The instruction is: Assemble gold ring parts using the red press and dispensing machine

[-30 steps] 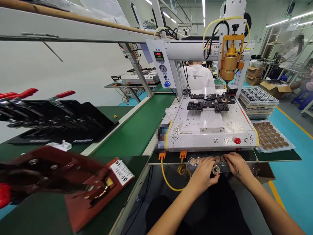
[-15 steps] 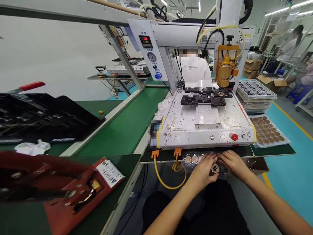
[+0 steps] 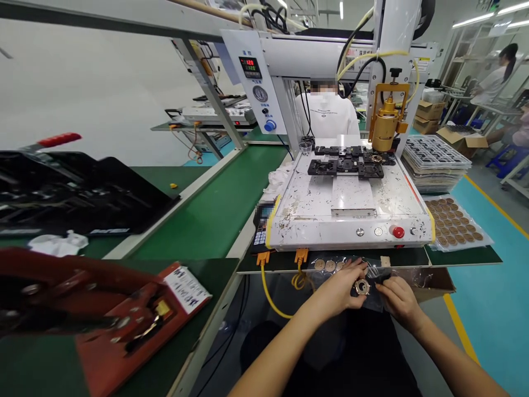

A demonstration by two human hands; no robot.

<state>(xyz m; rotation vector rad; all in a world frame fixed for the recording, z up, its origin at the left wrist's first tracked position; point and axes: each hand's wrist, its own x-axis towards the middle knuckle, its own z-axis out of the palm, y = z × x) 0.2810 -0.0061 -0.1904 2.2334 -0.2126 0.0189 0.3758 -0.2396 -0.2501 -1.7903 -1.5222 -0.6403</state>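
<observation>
My left hand is closed on a round rose-gold ring part, which looks like a watch case, held by its edge at the table's front. Beneath and behind this hand lies a clear plastic sheet with a row of round copper-coloured discs. Just right of the ring part, my right hand has its thumb and fingers pinched together by the sheet's right side. What they hold, if anything, is too small to make out. A small beige piece sits above the right hand.
Ahead stands a white press machine with black fixtures below a gold head. Right of it are stacked trays and a sheet of discs. A red hand press occupies the left. A person sits behind the machine.
My right hand has moved right and slightly down, away from my left fingers, uncovering plastic and the beige piece. My left hand keeps the ring part nearly in place. The view has shifted slightly.
</observation>
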